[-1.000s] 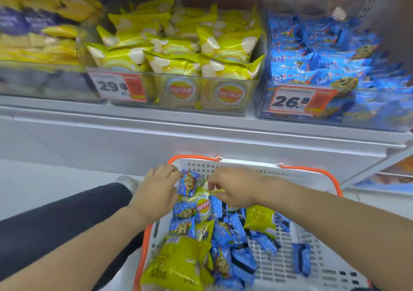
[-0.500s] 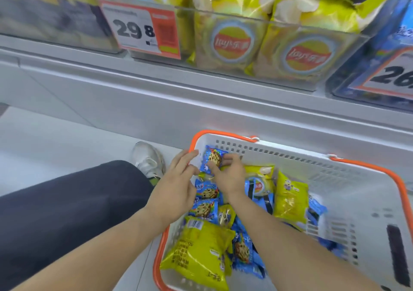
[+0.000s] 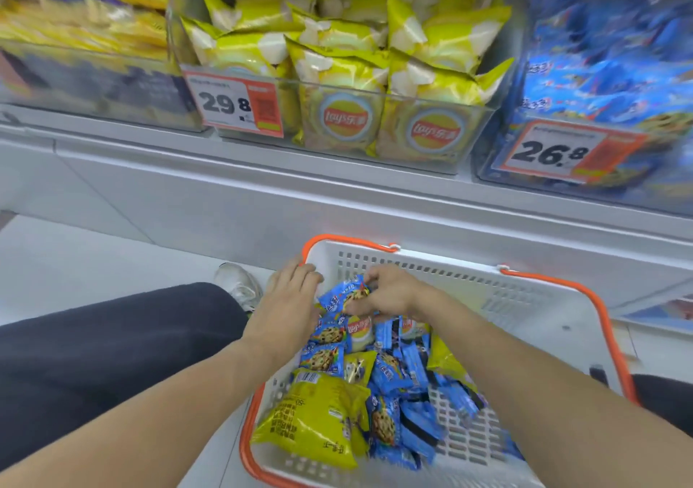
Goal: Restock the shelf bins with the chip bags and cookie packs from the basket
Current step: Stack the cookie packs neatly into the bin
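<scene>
At the far left corner of the basket (image 3: 431,268), both hands are working over the pile. The right hand (image 3: 393,292) is pinching a blue cookie pack (image 3: 347,294) by its top edge with curled fingers, and the pack is sitting on the heap, tipped up toward the rim. The left hand (image 3: 288,305) is lying at about nine o'clock of that pack with fingers straight and relaxed, gripping nothing, its fingertips touching the basket's orange rim and its palm resting beside the packs.

To do this step well, I judge the right hand should be lifting the pack straight up before swinging it, so the loose packs underneath are not dragged over the wall; the left hand could be steadying the pile or gathering a second pack.

Outward from the hands, more blue packs and a small chip bag (image 3: 360,332) are lying toward six o'clock, and a large yellow chip bag (image 3: 315,420) is sitting at the near left corner. The cookie bin (image 3: 600,75) is up at about one o'clock, the chip bin (image 3: 337,82) at twelve. The shelf ledge (image 3: 337,195) is jutting out between basket and bins, so the rising hand needs to clear it. A knee (image 3: 112,356) is crowding the left side; the right side of the basket looks more open.
</scene>
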